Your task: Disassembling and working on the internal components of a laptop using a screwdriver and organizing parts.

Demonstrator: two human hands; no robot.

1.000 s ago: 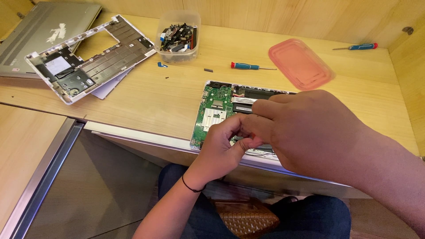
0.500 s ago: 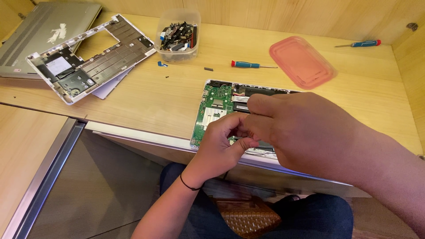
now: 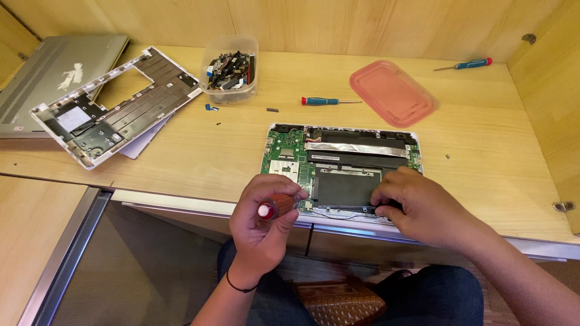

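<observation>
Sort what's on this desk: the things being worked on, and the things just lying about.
In use: opened laptop base under right hand; red-handled screwdriver in left hand.

Lying about: two blue screwdrivers, pink lid, parts tub, stripped keyboard frame, grey laptop.

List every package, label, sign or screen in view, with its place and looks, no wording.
Clear plastic tub: back of desk, squarish, filled with small dark parts.
Pink lid: back right, flat, rounded rectangle.
White label: on dismantled frame at left, small, rectangular.
No signs or screens show.
</observation>
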